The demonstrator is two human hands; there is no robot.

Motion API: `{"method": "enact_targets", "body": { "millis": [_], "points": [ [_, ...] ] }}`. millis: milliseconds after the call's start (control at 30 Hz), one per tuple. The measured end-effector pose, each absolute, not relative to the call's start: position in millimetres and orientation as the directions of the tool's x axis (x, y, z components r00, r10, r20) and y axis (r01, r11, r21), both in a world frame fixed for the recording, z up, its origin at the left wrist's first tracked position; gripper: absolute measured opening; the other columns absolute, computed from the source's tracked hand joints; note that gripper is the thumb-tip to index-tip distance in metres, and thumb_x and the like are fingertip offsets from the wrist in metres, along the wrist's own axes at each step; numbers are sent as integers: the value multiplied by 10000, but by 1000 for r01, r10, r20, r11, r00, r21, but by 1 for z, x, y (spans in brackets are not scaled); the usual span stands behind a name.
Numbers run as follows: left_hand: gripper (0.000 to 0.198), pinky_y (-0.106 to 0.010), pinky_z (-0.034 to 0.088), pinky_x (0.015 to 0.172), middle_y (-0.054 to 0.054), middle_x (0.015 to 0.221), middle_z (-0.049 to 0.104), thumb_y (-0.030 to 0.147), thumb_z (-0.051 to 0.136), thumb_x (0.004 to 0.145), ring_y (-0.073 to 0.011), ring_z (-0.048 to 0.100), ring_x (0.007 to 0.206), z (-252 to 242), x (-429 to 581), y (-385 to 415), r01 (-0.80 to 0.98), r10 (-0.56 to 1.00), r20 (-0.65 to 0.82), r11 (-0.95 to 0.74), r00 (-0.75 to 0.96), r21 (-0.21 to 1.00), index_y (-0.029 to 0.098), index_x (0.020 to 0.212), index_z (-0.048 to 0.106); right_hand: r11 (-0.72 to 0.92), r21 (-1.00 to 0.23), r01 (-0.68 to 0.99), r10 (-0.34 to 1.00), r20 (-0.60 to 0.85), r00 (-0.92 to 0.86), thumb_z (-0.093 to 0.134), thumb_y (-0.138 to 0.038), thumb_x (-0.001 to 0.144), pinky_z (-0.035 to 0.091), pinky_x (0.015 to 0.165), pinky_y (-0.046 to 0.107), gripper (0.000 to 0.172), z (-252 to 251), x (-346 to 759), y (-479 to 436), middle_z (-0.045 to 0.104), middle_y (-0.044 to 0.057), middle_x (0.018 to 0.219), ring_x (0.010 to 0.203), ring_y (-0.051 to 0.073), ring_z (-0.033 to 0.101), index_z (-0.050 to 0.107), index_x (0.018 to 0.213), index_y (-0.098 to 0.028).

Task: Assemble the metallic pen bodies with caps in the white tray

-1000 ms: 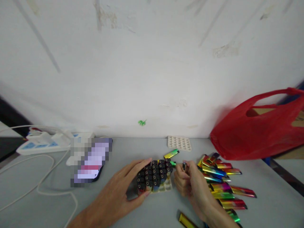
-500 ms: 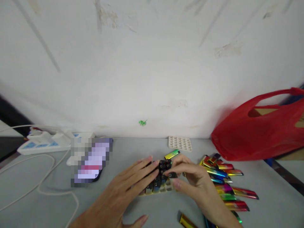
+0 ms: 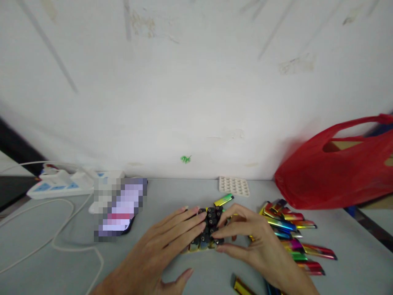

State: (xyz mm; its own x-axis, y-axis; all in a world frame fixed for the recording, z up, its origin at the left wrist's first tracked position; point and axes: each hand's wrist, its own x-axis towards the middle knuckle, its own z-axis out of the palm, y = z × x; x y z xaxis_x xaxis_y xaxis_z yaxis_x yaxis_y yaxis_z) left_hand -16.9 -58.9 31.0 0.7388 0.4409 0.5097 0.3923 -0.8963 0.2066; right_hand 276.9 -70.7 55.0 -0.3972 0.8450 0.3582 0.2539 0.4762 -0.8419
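Observation:
A cream tray [image 3: 185, 250] with round-cornered slots holds several lighters standing upright, their black ends [image 3: 211, 215] facing up, each with a small round metal fitting. My left hand [image 3: 162, 239] lies flat across the left part of this group, fingers stretched and thumb apart on the table side; it hides many of them. At the tray's front right, my right hand [image 3: 245, 231] pinches a black-ended lighter [image 3: 218, 241] between thumb and fingers, low among the others. Its body is mostly hidden. One green-yellow lighter [image 3: 224, 200] lies just behind the tray.
Several shiny coloured lighters [image 3: 307, 250] lie heaped on the right, partly under my right forearm. A gold one [image 3: 242, 285] lies in front. Behind are a second slotted tray [image 3: 234, 186] and a red bag [image 3: 325, 180]. Left are a phone [image 3: 123, 209], power strip [image 3: 61, 188] and white cable [image 3: 72, 248].
My right hand has moved slightly down and left, lowering the lighter from above the slots into the tray's front right. My left hand stays nearly in place over the lighters.

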Motion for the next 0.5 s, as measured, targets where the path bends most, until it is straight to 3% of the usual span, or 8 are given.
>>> {"method": "enact_targets", "body": {
  "millis": [167, 367, 500],
  "points": [
    [766, -445, 315, 1388, -66, 1763, 448, 125, 595, 908, -258, 366, 1659, 33, -16, -59, 393, 440, 515, -897, 735, 204, 119, 1664, 469, 488, -835, 253, 836, 363, -412, 897, -262, 942, 591, 826, 316, 297, 55, 273, -74, 691, 35, 1117, 999, 194, 708, 872, 1200, -406],
    [772, -449, 332, 1381, -74, 1747, 473, 122, 600, 895, -264, 395, 1645, 33, -17, -57, 375, 419, 529, -906, 738, 196, 121, 1658, 479, 491, -808, 325, 844, 349, -408, 886, -359, 954, 546, 724, 306, 183, 51, 273, -73, 767, 20, 931, 819, 182, 723, 894, 1135, -334],
    [765, -453, 323, 1386, -70, 1747, 473, 115, 594, 901, -261, 394, 1646, 32, -17, -56, 387, 432, 521, -900, 736, 200, 125, 1658, 482, 499, -795, 345, 843, 351, -408, 869, -330, 971, 552, 734, 288, 131, 52, 273, -72, 792, 19, 931, 803, 173, 732, 892, 1094, -288]
  ]
}}
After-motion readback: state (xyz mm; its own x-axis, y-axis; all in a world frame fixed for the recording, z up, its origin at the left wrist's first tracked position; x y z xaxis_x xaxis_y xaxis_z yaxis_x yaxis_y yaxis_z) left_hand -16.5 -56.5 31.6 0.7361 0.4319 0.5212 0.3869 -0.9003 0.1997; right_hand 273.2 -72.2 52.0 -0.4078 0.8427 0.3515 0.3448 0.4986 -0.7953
